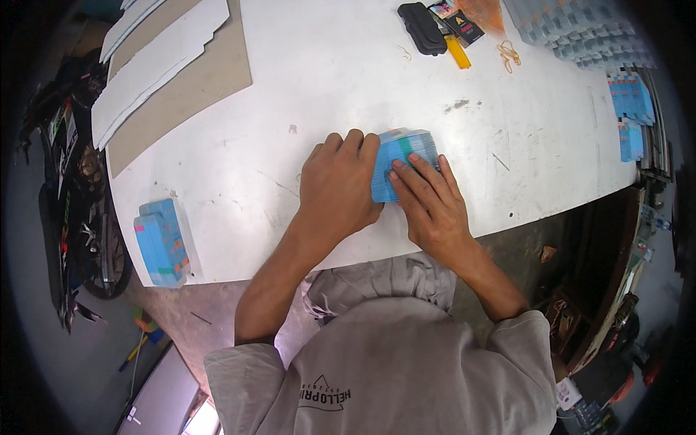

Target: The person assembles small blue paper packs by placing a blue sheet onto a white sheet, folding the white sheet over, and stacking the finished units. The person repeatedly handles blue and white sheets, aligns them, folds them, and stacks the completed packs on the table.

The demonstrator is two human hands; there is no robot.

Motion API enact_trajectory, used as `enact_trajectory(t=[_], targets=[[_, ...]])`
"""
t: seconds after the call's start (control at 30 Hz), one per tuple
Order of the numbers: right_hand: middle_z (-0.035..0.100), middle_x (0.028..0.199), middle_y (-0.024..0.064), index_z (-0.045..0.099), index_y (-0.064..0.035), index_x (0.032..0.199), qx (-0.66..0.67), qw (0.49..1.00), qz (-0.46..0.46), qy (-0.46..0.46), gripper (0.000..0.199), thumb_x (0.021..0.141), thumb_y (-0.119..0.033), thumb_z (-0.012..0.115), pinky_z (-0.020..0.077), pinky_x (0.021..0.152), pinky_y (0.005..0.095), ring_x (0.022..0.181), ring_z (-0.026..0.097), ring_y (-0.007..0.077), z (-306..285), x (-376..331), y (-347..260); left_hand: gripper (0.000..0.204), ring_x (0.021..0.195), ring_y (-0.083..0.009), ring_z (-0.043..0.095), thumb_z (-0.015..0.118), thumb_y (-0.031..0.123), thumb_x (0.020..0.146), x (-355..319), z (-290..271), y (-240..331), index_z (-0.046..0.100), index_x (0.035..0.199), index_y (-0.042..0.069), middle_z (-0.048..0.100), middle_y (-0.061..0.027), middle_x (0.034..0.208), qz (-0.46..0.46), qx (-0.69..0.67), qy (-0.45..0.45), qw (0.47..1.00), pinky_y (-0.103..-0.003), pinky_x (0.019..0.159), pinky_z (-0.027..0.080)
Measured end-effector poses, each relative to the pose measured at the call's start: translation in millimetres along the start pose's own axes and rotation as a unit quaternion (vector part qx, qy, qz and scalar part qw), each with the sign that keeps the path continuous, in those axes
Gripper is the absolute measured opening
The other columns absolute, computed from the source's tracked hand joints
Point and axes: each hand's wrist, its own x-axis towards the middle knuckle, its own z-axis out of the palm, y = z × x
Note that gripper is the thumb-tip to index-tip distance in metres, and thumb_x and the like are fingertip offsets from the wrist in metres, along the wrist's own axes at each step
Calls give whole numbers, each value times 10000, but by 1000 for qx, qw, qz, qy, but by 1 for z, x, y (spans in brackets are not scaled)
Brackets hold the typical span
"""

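Note:
A thick stack of blue flat printed pieces, perhaps folded cartons, is between my hands near the front edge of the table. Its layered edges show on top, with a green band and a little orange. My left hand is closed around the left end of the stack, knuckles up, its thumb mostly hidden. My right hand lies over the near right part, fingers stretched out and slightly apart against the pieces. Its thumb is hidden.
White table. Left: a smaller blue bundle; far left: cardboard sheets. At the back are a black case, a yellow lighter and rubber bands. Stacked pale blue pieces fill the far right, beside more blue bundles.

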Motion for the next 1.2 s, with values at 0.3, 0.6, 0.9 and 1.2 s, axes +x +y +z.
enact_trajectory(t=[0.3, 0.6, 0.9, 1.2], targets=[[609, 1471, 84, 692, -82, 1362, -33, 998, 0, 44, 516, 847, -70, 662, 367, 1188, 617, 1407, 533, 323, 16, -3, -4, 588, 837, -322, 635, 950, 255, 606, 1, 2, -5, 608, 1044, 63, 624, -121, 940, 20, 30, 8, 999, -435, 746, 546], [565, 1530, 75, 659, -98, 1400, -39, 999, -14, 13, 520, 882, -66, 631, 261, 1207, 711, 1480, 456, 312, 14, -8, 2, 694, 1006, -344, 735, 990, 338, 644, 33, -44, -48, 703, 1192, 23, 745, -161, 1078, 50, -162, -166, 971, -459, 878, 581], [533, 1556, 92, 634, -81, 1402, -19, 1000, 1, -10, 504, 899, -54, 634, 185, 1192, 778, 1517, 411, 325, 7, -5, -2, 579, 921, -286, 745, 997, 286, 622, 56, -47, -56, 733, 1065, 23, 779, -134, 944, 17, -211, -233, 949, -421, 839, 586], [544, 1518, 131, 634, -60, 1378, -20, 1000, -7, -11, 461, 918, -71, 633, 194, 1173, 788, 1477, 437, 351, 3, -2, -1, 538, 911, -267, 740, 980, 279, 652, 56, -47, -60, 746, 1070, 33, 783, -130, 956, -6, -239, -248, 939, -405, 824, 586]])
